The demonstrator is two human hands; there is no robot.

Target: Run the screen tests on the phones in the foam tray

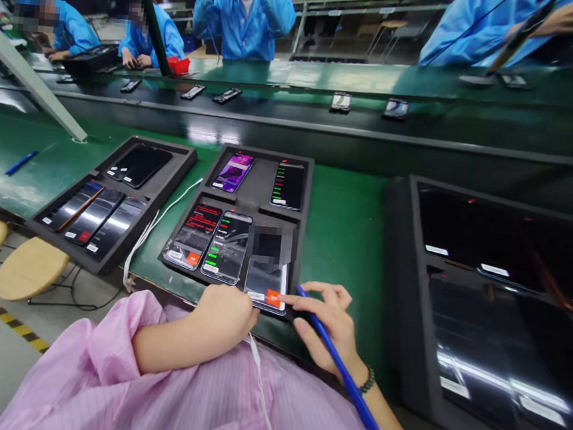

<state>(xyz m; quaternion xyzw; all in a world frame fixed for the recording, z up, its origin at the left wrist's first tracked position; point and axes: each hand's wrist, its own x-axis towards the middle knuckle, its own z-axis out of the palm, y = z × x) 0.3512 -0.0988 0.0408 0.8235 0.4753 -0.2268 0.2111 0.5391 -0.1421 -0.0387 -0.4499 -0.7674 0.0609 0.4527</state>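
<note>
A black foam tray (305,196) in front of me holds several phones. My left hand (225,313) is curled at the tray's front edge, beside the lower end of the front right phone (264,276); what its fingers hold, if anything, is hidden. A white cable (256,359) hangs just below it. My right hand (324,322) holds a blue pen (343,370) slanting down to the right, while its index fingertip touches the orange button on that same phone. Two phones with lit text, one (195,234) and another (227,247), lie to the left.
Foam trays with phones stand at left (185,159) and right (408,252). Another blue pen (21,162) lies far left. Beyond, phones (341,102) rest on a conveyor (275,110), with people in blue behind it. A slanted metal bar (32,79) reaches the bench at left.
</note>
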